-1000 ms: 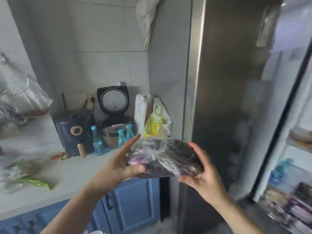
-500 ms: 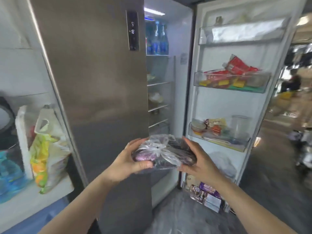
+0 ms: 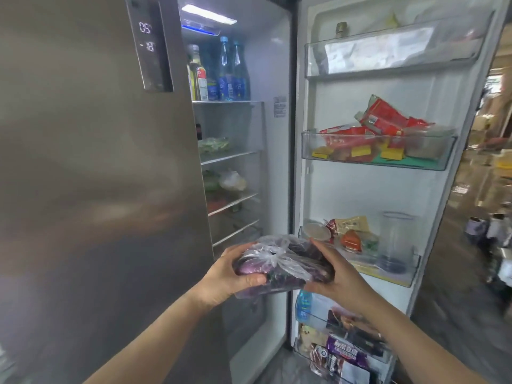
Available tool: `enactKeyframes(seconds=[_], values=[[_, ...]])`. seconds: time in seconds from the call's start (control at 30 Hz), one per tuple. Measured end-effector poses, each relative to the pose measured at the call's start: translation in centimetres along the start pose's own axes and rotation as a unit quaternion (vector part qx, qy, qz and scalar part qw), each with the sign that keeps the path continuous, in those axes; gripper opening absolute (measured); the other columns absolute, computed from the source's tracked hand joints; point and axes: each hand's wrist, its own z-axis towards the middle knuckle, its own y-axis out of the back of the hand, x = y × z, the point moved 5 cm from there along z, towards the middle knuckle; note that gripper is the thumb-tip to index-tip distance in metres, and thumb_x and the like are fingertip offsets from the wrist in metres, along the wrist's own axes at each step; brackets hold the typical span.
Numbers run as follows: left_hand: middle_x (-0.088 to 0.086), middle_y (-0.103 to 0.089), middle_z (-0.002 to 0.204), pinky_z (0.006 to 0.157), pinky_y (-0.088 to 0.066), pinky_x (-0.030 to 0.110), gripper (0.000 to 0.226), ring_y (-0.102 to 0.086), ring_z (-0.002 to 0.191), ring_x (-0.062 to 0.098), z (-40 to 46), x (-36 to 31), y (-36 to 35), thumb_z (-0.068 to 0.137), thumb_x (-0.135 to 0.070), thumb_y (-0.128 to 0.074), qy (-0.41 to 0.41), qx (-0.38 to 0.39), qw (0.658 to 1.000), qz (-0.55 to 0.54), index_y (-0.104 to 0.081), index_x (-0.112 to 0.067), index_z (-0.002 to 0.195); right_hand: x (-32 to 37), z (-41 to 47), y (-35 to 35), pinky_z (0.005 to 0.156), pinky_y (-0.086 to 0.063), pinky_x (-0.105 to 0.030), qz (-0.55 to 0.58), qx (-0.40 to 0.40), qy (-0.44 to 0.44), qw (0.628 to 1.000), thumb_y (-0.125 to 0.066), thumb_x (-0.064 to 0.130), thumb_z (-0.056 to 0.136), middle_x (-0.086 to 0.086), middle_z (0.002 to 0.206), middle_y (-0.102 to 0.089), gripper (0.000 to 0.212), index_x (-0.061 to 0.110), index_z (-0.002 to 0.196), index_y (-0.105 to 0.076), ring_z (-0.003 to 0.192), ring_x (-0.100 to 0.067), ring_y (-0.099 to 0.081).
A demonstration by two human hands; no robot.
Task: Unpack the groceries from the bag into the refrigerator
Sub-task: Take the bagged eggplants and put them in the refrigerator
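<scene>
A knotted clear plastic bag of purple eggplants point(image 3: 279, 263) is held at chest height in front of the open refrigerator point(image 3: 271, 79). My left hand point(image 3: 230, 275) grips its left end, thumb curled over the top. My right hand point(image 3: 336, 275) grips its right end from the side and below. The bag hangs just outside the lower shelves point(image 3: 235, 231) of the lit compartment. The grocery bag itself is out of view.
The closed steel left door point(image 3: 97, 176) with its display panel point(image 3: 151, 42) fills the left. Bottles point(image 3: 228, 73) stand on the top shelf, greens point(image 3: 214, 145) on a middle shelf. The open right door point(image 3: 374, 189) carries bins of red packets point(image 3: 379, 134), jars and snack packs.
The view has swung right from the kitchen counter to the open refrigerator and moved closer. Both hands kept hold of the eggplant bag and carried it toward the shelves.
</scene>
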Motion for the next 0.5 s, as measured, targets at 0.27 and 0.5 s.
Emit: enactKeyframes(seconds=[0.27,0.5], values=[[-0.006,-0.043,0.132,0.091,-0.040,0.005,0.075,-0.052,0.110,-0.011,9.9,1.4,1.6,0.058,-0.043,-0.086,-0.022,-0.088,0.996,0.006,-0.055,-0.025,0.124,-5.4,11.6,1.8,0.104,-0.037,-0.024,-0.041,0.027,-0.017,0.999,-0.085,0.041,0.065,0.010,0.139,-0.043,0.100,0.029,0.148,-0.030,0.123,-0.008,-0.047],[-0.010,-0.040,0.136,0.108,-0.031,0.018,0.069,-0.040,0.120,-0.014,20.0,5.1,5.5,0.052,-0.062,-0.076,-0.019,-0.223,0.973,0.057,-0.054,-0.042,0.115,-10.6,26.9,0.0,0.098,-0.032,-0.006,0.010,0.075,0.027,0.997,-0.085,0.027,0.070,0.004,0.141,-0.040,0.096,0.038,0.145,-0.026,0.123,0.000,-0.044]])
